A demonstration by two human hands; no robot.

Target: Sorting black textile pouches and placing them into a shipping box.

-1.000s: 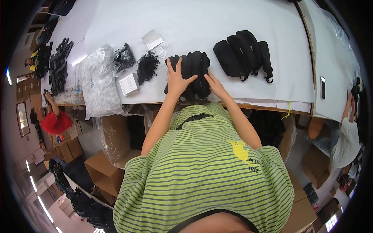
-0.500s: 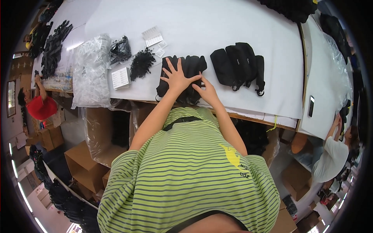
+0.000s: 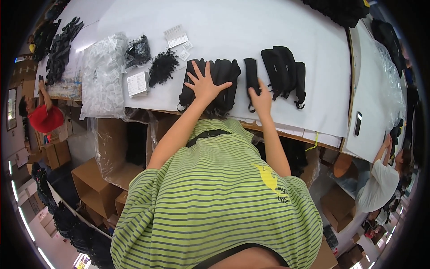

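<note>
My left hand [image 3: 204,88] lies flat with fingers spread on a row of black fabric pouches [image 3: 227,74] packed side by side near the table's front edge. Just right of that row, my right hand [image 3: 262,99] grips the lower part of one narrow black pouch [image 3: 251,71], thumb on its near side and some fingers hidden. That pouch stands on its edge, apart from both groups. Beyond the right hand, another few black pouches [image 3: 280,67] lean together, with a loop showing at the end of the rightmost one.
Left on the white table [image 3: 188,18] are a bag of clear plastic pieces [image 3: 105,76], a white card stack [image 3: 138,84], a heap of small black cords [image 3: 164,67] and a bagged black bundle [image 3: 137,51]. A phone [image 3: 358,123] lies right. Co-workers are at both sides.
My right hand has moved right, away from the row under my left hand, and now grips a narrow pouch beside the right group. My left hand stays spread on the row.
</note>
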